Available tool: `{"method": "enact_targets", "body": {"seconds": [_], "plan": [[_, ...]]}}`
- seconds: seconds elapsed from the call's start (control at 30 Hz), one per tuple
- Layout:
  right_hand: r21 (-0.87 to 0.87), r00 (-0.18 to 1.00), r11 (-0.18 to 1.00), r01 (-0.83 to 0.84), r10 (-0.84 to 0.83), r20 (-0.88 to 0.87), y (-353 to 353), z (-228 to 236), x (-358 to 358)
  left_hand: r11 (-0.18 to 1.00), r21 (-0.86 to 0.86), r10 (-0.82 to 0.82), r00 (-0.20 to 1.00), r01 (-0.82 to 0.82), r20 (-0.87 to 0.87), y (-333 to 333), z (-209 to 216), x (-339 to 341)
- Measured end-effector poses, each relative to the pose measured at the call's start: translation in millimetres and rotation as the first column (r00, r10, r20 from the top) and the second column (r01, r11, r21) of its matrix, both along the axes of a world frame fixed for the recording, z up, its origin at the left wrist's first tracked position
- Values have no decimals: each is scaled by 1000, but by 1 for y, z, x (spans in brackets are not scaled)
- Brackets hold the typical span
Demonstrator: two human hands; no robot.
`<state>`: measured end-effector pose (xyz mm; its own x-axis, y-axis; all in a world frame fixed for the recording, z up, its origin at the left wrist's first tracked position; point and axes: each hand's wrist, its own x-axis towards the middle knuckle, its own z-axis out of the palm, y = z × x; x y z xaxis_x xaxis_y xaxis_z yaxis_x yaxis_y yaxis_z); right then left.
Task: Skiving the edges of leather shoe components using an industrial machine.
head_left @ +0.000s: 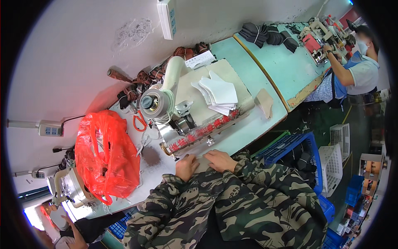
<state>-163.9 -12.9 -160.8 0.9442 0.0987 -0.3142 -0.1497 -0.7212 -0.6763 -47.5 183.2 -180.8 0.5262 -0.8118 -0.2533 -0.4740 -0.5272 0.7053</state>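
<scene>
My left hand [187, 167] and my right hand [220, 161] are close together at the front edge of the worktable, below a machine [182, 124]. Between them is a pale, flat piece [202, 164], and the bent fingers of both hands pinch its sides. My sleeves hide its lower part. The machine has a cream arm, a metal head and chipped red paint along its front. On its flat top lies a fanned stack of white cut pieces [222, 94]. A beige cut piece [264, 103] rests on the table to the right of the machine.
A red plastic bag [107, 155] and red-handled scissors [140, 121] are on the left. Brown and dark bundles [143, 77] line the wall. Beside my right arm stands a blue crate [282, 148]. At the far right a co-worker [352, 68] sits at another machine; another person is lower left.
</scene>
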Motion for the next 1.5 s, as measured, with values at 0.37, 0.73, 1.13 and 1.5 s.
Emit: {"method": "enact_targets", "body": {"seconds": [0.37, 0.73, 1.13, 1.5], "plan": [[75, 996, 996, 57, -61, 58, 2, 2, 4, 986, -134, -64, 972, 96, 225, 3, -2, -10], [636, 981, 747, 192, -123, -152, -54, 116, 68, 995, -94, 37, 844, 16, 535, -12, 169, 76], [715, 957, 637, 289, -190, -217, -60, 109, 73, 996, 8, -71, 814, 93, -577, -24, 184, 127], [198, 953, 969, 148, -194, 234, -49, 119, 119, 910, 383, 103, 809, 159, -578, -26, 148, 198]]}}
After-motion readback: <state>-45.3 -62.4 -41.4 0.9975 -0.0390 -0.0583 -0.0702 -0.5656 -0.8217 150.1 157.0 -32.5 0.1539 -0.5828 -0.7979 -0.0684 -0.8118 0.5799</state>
